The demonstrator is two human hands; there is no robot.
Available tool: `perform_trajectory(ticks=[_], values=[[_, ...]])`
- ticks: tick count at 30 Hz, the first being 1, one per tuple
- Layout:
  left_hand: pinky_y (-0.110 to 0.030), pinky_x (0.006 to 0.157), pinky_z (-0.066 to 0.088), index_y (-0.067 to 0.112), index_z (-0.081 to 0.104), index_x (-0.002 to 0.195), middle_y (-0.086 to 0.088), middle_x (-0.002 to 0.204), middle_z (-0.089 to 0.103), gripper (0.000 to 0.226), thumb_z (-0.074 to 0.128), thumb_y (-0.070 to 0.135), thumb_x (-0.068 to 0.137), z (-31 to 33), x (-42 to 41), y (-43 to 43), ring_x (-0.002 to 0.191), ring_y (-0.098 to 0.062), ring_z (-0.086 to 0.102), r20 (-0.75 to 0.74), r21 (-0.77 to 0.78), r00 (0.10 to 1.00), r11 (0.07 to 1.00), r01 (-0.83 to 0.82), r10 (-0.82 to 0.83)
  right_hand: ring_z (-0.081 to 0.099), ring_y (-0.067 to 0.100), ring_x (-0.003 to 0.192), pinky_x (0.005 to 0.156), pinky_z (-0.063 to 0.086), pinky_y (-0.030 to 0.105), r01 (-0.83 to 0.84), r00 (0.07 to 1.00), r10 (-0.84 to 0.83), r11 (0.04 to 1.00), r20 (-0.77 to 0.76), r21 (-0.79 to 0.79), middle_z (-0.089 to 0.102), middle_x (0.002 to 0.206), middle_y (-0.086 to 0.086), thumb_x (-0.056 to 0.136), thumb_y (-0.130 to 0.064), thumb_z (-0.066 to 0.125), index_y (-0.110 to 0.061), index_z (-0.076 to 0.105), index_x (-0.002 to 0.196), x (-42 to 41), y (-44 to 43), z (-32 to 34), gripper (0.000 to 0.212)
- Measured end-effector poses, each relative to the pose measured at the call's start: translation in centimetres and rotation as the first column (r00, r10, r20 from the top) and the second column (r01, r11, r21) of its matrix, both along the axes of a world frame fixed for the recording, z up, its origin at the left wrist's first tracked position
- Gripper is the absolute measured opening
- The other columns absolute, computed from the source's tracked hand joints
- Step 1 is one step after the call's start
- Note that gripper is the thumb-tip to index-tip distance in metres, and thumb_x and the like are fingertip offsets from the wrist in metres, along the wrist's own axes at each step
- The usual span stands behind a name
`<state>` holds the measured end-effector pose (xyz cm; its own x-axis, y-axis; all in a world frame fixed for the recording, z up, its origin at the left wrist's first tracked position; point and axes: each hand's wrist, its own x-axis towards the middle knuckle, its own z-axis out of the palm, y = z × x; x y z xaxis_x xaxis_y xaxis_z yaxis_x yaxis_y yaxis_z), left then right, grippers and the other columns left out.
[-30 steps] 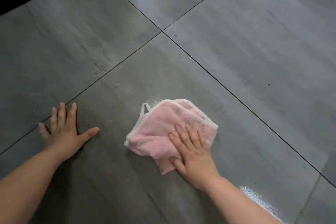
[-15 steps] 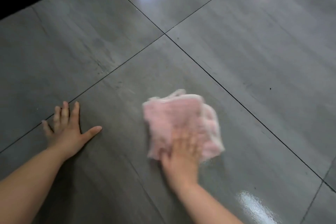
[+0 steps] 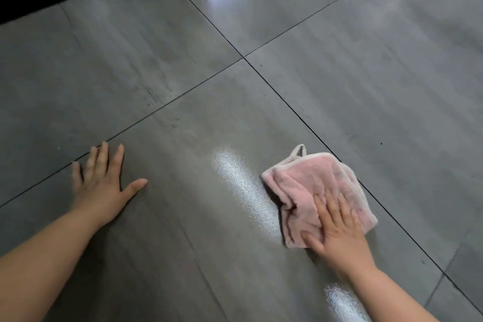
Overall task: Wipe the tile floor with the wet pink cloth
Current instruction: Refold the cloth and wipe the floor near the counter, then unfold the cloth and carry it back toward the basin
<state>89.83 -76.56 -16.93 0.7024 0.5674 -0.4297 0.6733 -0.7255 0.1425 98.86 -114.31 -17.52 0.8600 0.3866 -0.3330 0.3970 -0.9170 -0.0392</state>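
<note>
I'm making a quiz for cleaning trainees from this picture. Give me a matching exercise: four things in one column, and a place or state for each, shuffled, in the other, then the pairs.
Things
1. left hand
2. right hand
3. pink cloth
4. wet streak

Places or states
A. shiny, between the two hands
B. crumpled, white loop at its far edge
C. flat on bare tile, fingers spread
D. pressed palm-down on the cloth

Pairs: 1-C, 2-D, 3-B, 4-A
</note>
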Motion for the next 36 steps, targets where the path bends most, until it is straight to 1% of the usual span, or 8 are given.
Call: perform_trajectory(ticks=[5, 10, 13, 16, 20, 26, 31, 36], values=[[-0.038, 0.115, -0.006, 0.017, 0.009, 0.145, -0.008, 0.156, 0.0, 0.064, 0.019, 0.048, 0.09, -0.7, -0.8, -2.2, 0.144, -0.021, -0.005, 0.096, -0.004, 0.994, 0.999, 0.052, -0.051, 0.026, 0.038, 0.121, 0.105, 0.005, 0.034, 0.228, 0.97, -0.229, 0.973, 0.082, 0.027, 0.055, 0.128, 0.026, 0.075, -0.04, 0.036, 0.002, 0.047, 0.127, -2.2, 3.2, -1.1, 0.067], [-0.035, 0.114, -0.009, 0.019, 0.003, 0.145, -0.006, 0.156, -0.005, 0.059, 0.022, 0.043, 0.094, -1.0, -0.8, -2.1, 0.144, -0.02, -0.008, 0.081, -0.012, 0.995, 0.999, 0.052, -0.051, -0.004, 0.038, 0.14, 0.11, -0.001, 0.046, -0.054, 0.997, 0.043, 0.986, 0.067, 0.158, -0.003, 0.156, 0.018, 0.067, -0.048, 0.035, -0.018, 0.015, 0.147, -8.0, 14.5, -2.0, 0.088], [-0.035, 0.115, -0.009, 0.02, 0.001, 0.144, -0.005, 0.156, -0.008, 0.058, 0.03, 0.03, 0.095, -0.8, -0.8, -1.8, 0.144, -0.018, -0.011, 0.074, -0.039, 0.996, 0.998, 0.042, -0.039, -0.011, 0.033, 0.144, 0.108, 0.003, 0.047, -0.311, 0.95, 0.307, 0.939, 0.05, 0.149, 0.031, 0.146, 0.01, 0.069, -0.056, 0.033, -0.022, 0.037, 0.13, -7.1, 16.1, -2.4, 0.07], [-0.031, 0.114, -0.01, 0.022, 0.002, 0.144, -0.002, 0.156, -0.009, 0.057, 0.03, 0.03, 0.095, -0.5, -1.1, -1.4, 0.143, -0.016, -0.012, 0.083, -0.098, 0.996, 0.995, 0.022, -0.014, 0.025, 0.036, 0.138, 0.108, 0.008, 0.046, -0.335, 0.942, 0.335, 0.942, 0.004, 0.024, 0.046, 0.142, 0.005, 0.07, -0.059, 0.026, -0.022, 0.04, 0.134, -2.6, 13.4, -1.5, 0.076], [-0.032, 0.114, -0.01, 0.023, 0.0, 0.144, -0.002, 0.156, -0.012, 0.059, 0.031, 0.032, 0.095, -0.2, -0.7, -1.0, 0.143, -0.015, -0.014, 0.075, -0.142, 0.997, 0.989, 0.034, -0.023, -0.014, 0.026, 0.145, 0.116, -0.009, 0.043, -0.192, 0.971, 0.191, 0.981, -0.141, 0.011, -0.009, 0.158, 0.002, 0.059, -0.062, 0.005, -0.025, 0.001, 0.148, 2.0, 11.5, 1.1, 0.097], [-0.034, 0.114, -0.011, 0.023, -0.006, 0.144, -0.002, 0.155, -0.016, 0.061, 0.029, 0.034, 0.095, 0.1, -1.2, -0.9, 0.142, -0.016, -0.017, 0.011, -0.161, 0.998, 0.985, 0.056, -0.055, 0.039, 0.027, 0.117, 0.107, 0.014, 0.042, -0.524, 0.852, 0.522, 0.845, 0.043, 0.105, 0.065, 0.122, 0.01, 0.06, -0.03, 0.037, -0.017, 0.047, 0.117, -2.5, 9.6, 1.5, 0.06], [-0.035, 0.116, -0.005, 0.023, 0.003, 0.144, -0.001, 0.156, -0.009, 0.055, 0.027, 0.031, 0.096, 0.8, -0.5, -0.4, 0.143, -0.016, -0.01, 0.008, -0.173, 0.995, 0.98, 0.095, -0.095, 0.068, 0.023, 0.075, 0.065, 0.048, 0.03, -0.447, 0.89, 0.418, 0.88, 0.184, 0.16, 0.073, 0.084, 0.003, 0.064, -0.021, 0.041, -0.017, 0.054, 0.085, -0.4, 13.0, 0.7, 0.025], [-0.029, 0.115, -0.002, 0.022, 0.017, 0.143, 0.001, 0.156, 0.009, 0.06, 0.037, 0.003, 0.089, 4.9, -2.9, -2.5, 0.144, -0.013, 0.007, 0.138, -0.304, 0.99, 0.953, 0.017, 0.026, 0.057, 0.026, 0.077, 0.058, 0.032, 0.027, 0.197, 0.97, -0.111, 0.878, -0.215, 0.435, 0.064, 0.074, -0.001, 0.086, -0.007, 0.051, -0.022, 0.063, 0.075, 0.3, 14.5, 6.4, 0.022]])
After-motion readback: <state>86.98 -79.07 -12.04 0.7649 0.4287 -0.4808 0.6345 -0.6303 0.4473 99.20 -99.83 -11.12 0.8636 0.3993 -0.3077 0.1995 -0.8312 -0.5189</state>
